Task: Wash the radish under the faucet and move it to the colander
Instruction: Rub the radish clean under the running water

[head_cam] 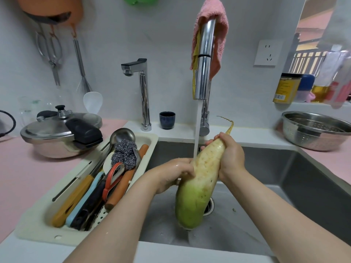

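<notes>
No wording can be made out anywhere. The one printed item is the yellow label on the jar (287, 88) standing on the ledge to the right of the faucet (204, 59): it carries lines of print too blurred to read and a barcode near its lower edge, its digits illegible.

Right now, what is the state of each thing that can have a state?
Tall chrome faucet: running, stream hitting the radish.
Long white-and-green radish: wet, held tilted over the sink.
Left hand: gripping the radish's middle.
Right hand: gripping its thin end.
Steel colander: empty, on the counter.
Steel pressure cooker: lid on.
</notes>
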Available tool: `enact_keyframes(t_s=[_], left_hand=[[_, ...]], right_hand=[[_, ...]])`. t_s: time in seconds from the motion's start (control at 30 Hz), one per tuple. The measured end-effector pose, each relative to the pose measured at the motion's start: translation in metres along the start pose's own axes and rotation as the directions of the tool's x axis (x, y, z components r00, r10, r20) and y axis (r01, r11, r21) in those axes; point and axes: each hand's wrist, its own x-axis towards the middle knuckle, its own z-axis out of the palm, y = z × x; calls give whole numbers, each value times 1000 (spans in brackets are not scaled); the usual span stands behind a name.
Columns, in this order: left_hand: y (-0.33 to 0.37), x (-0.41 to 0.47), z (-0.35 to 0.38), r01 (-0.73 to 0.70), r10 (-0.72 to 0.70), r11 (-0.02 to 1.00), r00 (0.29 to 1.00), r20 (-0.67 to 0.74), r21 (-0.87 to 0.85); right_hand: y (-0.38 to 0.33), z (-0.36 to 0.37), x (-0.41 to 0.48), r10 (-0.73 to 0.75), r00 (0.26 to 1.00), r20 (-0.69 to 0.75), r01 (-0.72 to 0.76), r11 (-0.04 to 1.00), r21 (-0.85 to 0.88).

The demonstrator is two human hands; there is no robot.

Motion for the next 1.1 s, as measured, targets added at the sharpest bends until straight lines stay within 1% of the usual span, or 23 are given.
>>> enact_keyframes(t_s=[0.1, 0.2, 0.27, 0.3, 0.37, 0.4, 0.47, 0.57, 0.63, 0.67, 0.7, 0.73, 0.77, 0.8, 0.83, 0.87, 0.9, 0.93, 0.97, 1.0, 1.03, 1.07, 1.1], left_hand=[[-4, -1, -1, 43, -51, 995, 995, 82, 93], [-5, 0, 3, 3, 1, 989, 1000, -30, 146], [-2, 3, 10, -33, 54, 990, 987, -153, 135], [0, 4, 12, -39, 61, 994, 973, -224, 103], [3, 7, 11, 4, -8, 1000, 951, -308, -12], [3, 7, 9, 44, -61, 997, 953, -296, -63], [3, 5, 5, 118, -142, 986, 965, -221, -120], [0, 1, -1, 112, -150, 949, 982, -110, -295], [0, -4, -5, 149, -146, 908, 989, 39, -391], [0, -6, -6, 197, -162, 906, 979, 122, -375], [0, -7, -3, 227, -181, 921, 969, 167, -316], [1, -5, 1, 226, -193, 942, 969, 153, -247], [1, -3, 5, 209, -194, 959, 976, 93, -190], [2, 0, 8, 193, -193, 968, 981, 20, -160], [3, 3, 10, 198, -208, 967, 977, -45, -161], [4, 4, 9, 223, -241, 959, 966, -89, -176], [4, 4, 5, 251, -275, 950, 955, -115, -186], [4, 2, 1, 276, -299, 946, 946, -125, -172], [3, 0, -4, 301, -318, 944, 940, -125, -136], [2, -1, -8, 323, -333, 942, 935, -126, -93], [1, -3, -11, 337, -343, 939, 930, -131, -62], [2, -4, -11, 341, -345, 939, 929, -134, -52], [3, -5, -11, 336, -342, 939, 930, -135, -64]], right_hand=[[-3, -5, 1, 86, 996, 24, -87, 993, 85], [-6, -14, 8, 142, 990, -27, -138, 985, 106], [-8, -19, 13, 185, 980, -70, -183, 983, 22], [-7, -19, 12, 235, 971, -48, -238, 970, -58], [0, -14, 7, 331, 943, 19, -320, 924, -207], [4, -12, 6, 355, 935, 9, -343, 909, -239], [12, -12, 9, 337, 937, -92, -350, 906, -239], [17, -19, 18, 334, 916, -222, -369, 919, -140], [20, -29, 26, 334, 904, -268, -352, 936, -24], [18, -35, 29, 324, 894, -310, -343, 939, -10], [18, -42, 33, 309, 890, -336, -344, 938, -46], [21, -49, 40, 292, 892, -345, -354, 926, -131], [20, -54, 42, 284, 897, -338, -384, 880, -279], [19, -56, 41, 263, 914, -309, -388, 787, -480], [19, -56, 35, 233, 939, -254, -345, 648, -679], [18, -55, 27, 199, 965, -173, -250, 489, -836], [11, -48, 16, 164, 985, -52, -106, 343, -933], [5, -43, 5, 185, 976, 114, 55, 297, -953], [0, -34, -7, 275, 923, 268, 174, 323, -930], [-2, -28, -16, 388, 835, 389, 250, 361, -898], [-1, -23, -20, 480, 739, 473, 336, 345, -876], [4, -20, -23, 526, 685, 504, 433, 263, -862], [9, -19, -23, 511, 680, 526, 510, 186, -840]])
